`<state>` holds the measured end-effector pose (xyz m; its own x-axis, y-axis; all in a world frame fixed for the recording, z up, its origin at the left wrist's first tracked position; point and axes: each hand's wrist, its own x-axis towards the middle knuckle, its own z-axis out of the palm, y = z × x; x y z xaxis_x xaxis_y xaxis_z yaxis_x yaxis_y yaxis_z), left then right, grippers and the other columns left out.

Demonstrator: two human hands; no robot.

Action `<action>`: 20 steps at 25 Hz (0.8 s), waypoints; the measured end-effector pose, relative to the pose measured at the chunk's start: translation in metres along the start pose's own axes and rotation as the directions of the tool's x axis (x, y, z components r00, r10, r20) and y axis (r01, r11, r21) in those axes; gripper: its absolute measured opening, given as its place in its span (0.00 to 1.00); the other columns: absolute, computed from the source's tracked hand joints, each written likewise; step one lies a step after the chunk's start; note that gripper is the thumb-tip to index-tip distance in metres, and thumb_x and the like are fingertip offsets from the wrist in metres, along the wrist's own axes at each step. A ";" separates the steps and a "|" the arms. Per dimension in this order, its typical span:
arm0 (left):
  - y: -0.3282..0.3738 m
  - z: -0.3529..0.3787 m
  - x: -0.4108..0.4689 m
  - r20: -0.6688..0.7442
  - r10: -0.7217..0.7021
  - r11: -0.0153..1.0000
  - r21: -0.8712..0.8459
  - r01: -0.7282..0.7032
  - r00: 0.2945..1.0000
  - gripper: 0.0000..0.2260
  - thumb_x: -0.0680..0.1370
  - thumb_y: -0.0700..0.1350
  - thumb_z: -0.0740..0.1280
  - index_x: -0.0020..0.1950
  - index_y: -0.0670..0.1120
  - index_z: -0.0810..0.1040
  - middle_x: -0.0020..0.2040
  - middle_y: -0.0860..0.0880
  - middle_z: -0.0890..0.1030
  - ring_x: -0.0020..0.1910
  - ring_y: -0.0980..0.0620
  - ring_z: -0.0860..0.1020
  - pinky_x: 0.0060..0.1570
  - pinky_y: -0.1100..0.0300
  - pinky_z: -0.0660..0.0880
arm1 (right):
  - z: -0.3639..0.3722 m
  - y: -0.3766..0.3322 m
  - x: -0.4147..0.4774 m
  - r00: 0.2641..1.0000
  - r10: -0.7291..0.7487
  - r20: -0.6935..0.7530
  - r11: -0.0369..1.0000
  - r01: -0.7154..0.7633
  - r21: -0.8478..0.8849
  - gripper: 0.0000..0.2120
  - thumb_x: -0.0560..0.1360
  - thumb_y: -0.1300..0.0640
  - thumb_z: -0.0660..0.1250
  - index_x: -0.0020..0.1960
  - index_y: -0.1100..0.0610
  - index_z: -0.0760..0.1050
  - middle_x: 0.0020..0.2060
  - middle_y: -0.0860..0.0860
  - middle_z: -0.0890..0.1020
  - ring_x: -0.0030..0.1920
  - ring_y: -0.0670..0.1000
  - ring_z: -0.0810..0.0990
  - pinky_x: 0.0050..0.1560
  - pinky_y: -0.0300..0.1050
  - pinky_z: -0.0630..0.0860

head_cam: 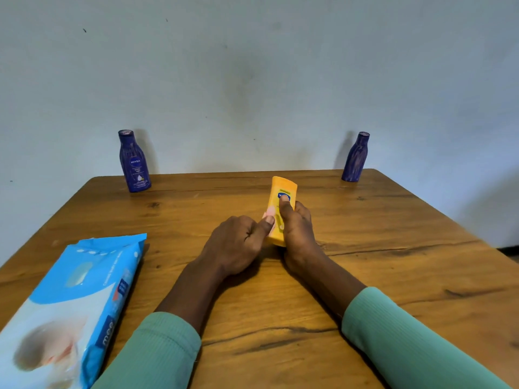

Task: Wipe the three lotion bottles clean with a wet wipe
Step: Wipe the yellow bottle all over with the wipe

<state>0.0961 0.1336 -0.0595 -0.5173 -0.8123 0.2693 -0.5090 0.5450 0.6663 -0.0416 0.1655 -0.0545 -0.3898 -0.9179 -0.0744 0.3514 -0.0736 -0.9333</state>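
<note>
Right hand (295, 228) is wrapped round the yellow bottle (283, 189), thumb up on the label. The bottle leans away at table (393, 248) centre.

Left hand (236, 242) pinches a bunched wet wipe (270, 212) against the bottle's 9 o'clock side.

Nivea bottle (134, 164) stands upright at 11 o'clock, second blue bottle (355, 160) at 1 o'clock, well apart. Wipes pack (70, 304) lies at 8 o'clock.

Risks, as judged: the area under the gripping fingers may go unwiped, and wet plastic may slip in the grip.

Soft, dullish room light. Faint shadow on wall (252, 80) beside left blue bottle (134, 164). Table (379, 248) edges bowed by lens. Near wipes pack (70, 304) blurred.
</note>
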 end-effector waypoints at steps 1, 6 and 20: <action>0.003 -0.001 -0.001 0.034 0.001 1.000 -0.009 0.000 0.999 0.31 0.83 0.65 0.56 0.34 0.43 0.79 0.26 0.50 0.74 0.27 0.50 0.71 0.32 0.47 0.69 | -0.003 -0.002 0.003 1.000 0.000 0.017 1.000 0.000 -0.010 0.08 0.86 0.50 0.61 0.60 0.52 0.75 0.50 0.56 0.85 0.46 0.53 0.85 0.45 0.50 0.84; 0.011 -0.004 0.008 -0.168 -0.115 0.993 -0.001 0.116 0.979 0.28 0.85 0.62 0.55 0.33 0.46 0.76 0.30 0.49 0.77 0.31 0.47 0.75 0.36 0.49 0.72 | -0.014 -0.002 0.013 0.945 -0.035 0.326 0.964 0.118 -0.237 0.23 0.80 0.44 0.66 0.72 0.52 0.72 0.60 0.57 0.83 0.55 0.57 0.85 0.52 0.56 0.84; 0.043 0.039 -0.008 -0.115 0.039 0.981 0.193 -0.016 0.993 0.31 0.83 0.65 0.50 0.32 0.47 0.76 0.30 0.47 0.79 0.32 0.44 0.78 0.35 0.48 0.73 | -0.032 0.000 0.025 0.973 0.064 -0.222 0.998 -0.058 0.035 0.14 0.85 0.46 0.62 0.68 0.47 0.67 0.52 0.55 0.86 0.52 0.57 0.87 0.56 0.62 0.84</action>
<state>0.0515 0.1717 -0.0595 -0.4542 -0.8090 0.3730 -0.6236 0.5878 0.5155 -0.0784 0.1550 -0.0679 -0.5456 -0.8113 -0.2100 0.4027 -0.0341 -0.9147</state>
